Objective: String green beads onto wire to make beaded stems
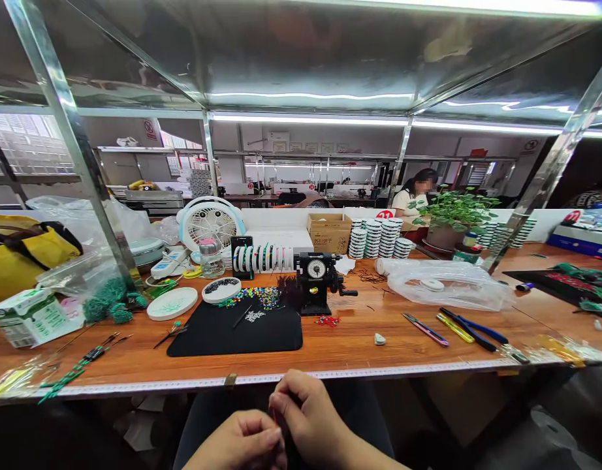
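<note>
While a thin reddish strand (274, 418) is held near, coloured beads (264, 298) lie farther off

As I watch from afar through the head camera, the right hand (308, 414) and left hand (249, 440) meet just nearer than the edge of the desk (350, 346). The right is closed, thumb and forefinger pinching the strand; the left is closed too, its fingertips seemingly gripping the lower part, though I cannot make out the ends. I judge the grips sit close together to steady so fine a piece.

The beads are on a black mat (232, 339), probably because its dark surface shows them up and stops them rolling. Small black pieces (222, 286) sit in a white dish (221, 300), likely to stay separate. Spools (264, 258) stand left of a hand-cranked winding machine (313, 290); pliers (477, 337) lie right.

I see a wood-grain top with a measuring tape (379, 373) along its near edge. Farther off are a fan (210, 225) at left, a potted plant (452, 215) at right and a co-worker (412, 201) beyond, under strip lights (311, 119).
</note>
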Motion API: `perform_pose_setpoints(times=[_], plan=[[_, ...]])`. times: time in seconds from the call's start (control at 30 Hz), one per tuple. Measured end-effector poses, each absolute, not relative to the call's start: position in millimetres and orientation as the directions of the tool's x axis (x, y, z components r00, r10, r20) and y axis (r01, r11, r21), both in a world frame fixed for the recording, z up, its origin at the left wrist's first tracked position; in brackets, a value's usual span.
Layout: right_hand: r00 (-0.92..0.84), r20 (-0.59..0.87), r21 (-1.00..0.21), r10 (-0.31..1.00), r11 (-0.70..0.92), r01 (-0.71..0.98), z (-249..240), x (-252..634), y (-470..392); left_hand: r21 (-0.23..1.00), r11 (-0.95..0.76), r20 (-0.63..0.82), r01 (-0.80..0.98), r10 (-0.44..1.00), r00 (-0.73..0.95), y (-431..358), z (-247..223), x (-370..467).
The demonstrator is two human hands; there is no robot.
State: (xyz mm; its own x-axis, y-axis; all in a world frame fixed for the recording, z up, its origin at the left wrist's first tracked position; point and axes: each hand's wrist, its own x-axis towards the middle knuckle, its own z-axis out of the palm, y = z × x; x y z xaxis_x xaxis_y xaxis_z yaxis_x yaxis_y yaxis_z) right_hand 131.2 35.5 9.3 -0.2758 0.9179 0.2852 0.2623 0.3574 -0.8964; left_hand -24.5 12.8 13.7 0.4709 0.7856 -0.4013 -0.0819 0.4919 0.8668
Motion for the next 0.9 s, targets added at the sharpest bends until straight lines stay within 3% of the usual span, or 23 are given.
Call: perform_pose_setpoints(times=[0.2,0.37,0.53,0.9], plan=[[-0.086,0.257,-0.961,0.963,0.264,0.08,27.9,161.0,47.8,0.923,0.317,-0.236,-0.216,0.913,0.332,35.6,55.3,3.3],[-0.401,-0.047,-0.964,0.915,-0.146,-0.221,28.4,169.3,39.0,0.889,0.287,-0.223,-0.357,0.952,0.21,44.0,55.2,10.6],[-0.471,-0.077,-0.844,0.879,-0.309,-0.438,25.8,164.8,32.2,0.897,0.261,-0.193,-0.358,0.958,0.214,41.6,46.4,19.7],[-0.471,-0.051,-0.942,0.881,-0.199,-0.269,24.2,169.6,27.2,0.858,0.312,-0.239,-0.407,0.946,0.221,44.0,46.8,24.1]])
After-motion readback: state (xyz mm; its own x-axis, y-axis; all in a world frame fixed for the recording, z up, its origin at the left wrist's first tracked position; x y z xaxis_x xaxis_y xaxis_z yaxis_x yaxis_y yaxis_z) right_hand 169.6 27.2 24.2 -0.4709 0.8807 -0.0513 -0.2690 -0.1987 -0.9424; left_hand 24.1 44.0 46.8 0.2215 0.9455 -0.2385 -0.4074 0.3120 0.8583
